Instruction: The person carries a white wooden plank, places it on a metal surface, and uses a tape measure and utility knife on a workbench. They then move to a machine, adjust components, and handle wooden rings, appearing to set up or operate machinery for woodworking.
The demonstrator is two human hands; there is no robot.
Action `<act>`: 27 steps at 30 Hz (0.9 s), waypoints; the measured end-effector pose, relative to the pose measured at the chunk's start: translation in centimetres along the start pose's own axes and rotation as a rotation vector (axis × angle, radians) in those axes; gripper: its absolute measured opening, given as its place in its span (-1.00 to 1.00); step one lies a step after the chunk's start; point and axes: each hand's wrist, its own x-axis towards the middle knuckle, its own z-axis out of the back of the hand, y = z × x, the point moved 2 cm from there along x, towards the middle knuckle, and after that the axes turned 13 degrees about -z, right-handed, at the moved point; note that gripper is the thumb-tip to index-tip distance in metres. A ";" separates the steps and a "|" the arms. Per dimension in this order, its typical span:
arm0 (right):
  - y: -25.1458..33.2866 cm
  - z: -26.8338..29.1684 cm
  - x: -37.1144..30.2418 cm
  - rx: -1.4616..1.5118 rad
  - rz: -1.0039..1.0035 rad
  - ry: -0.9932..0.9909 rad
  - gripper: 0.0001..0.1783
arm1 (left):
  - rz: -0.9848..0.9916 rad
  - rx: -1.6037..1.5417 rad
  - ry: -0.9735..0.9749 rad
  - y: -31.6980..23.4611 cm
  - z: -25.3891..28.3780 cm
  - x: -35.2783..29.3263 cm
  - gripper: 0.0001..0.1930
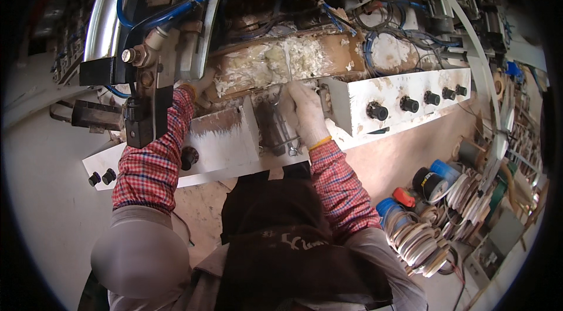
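Observation:
My right hand (304, 113), in a white work glove with a yellow cuff, is closed at the front edge of a machine cavity. From its fingers a thin pale rod (288, 62) points into the cavity; its kind is unclear. Beside and below this hand, metal wrenches (292, 150) lie in the gap of the white control panel (410, 85). My left hand (202, 84), also gloved, reaches to the cavity's left end, its fingers mostly hidden behind machine parts. Whitish shreds and crumbs (272, 65) fill the brown-walled cavity between the hands.
A metal bracket with a black block (138, 129) stands over my left forearm. Black knobs (377, 111) stick out of the panel. Blue hoses (170, 17) and dark cables (404, 32) run behind. Rolls of edging strip (419, 243) and a red object (404, 196) lie at right.

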 end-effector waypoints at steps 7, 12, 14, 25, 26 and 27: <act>0.4 -0.9 -2.5 0.275 -0.339 0.052 -0.74 | 0.012 0.012 -0.030 2.4 0.1 3.6 -0.37; -3.3 0.4 -5.0 0.178 -0.265 0.002 -0.71 | -0.288 0.280 0.106 0.8 -0.8 2.3 -0.44; -2.5 0.2 -5.7 0.242 -0.389 0.023 -0.72 | -0.053 0.153 -0.039 0.2 0.3 1.5 -0.45; 5.2 -0.5 -3.1 -0.820 0.631 -0.403 -0.68 | -0.033 0.156 0.003 -4.8 0.9 -1.6 -0.40; 5.5 -0.8 -2.9 -0.625 0.294 -0.362 -0.78 | -0.022 0.130 0.025 -4.9 0.9 -1.4 -0.41; 5.1 -0.7 -2.6 -0.703 0.277 -0.384 -0.78 | -0.017 0.107 0.055 -5.6 0.8 -1.3 -0.41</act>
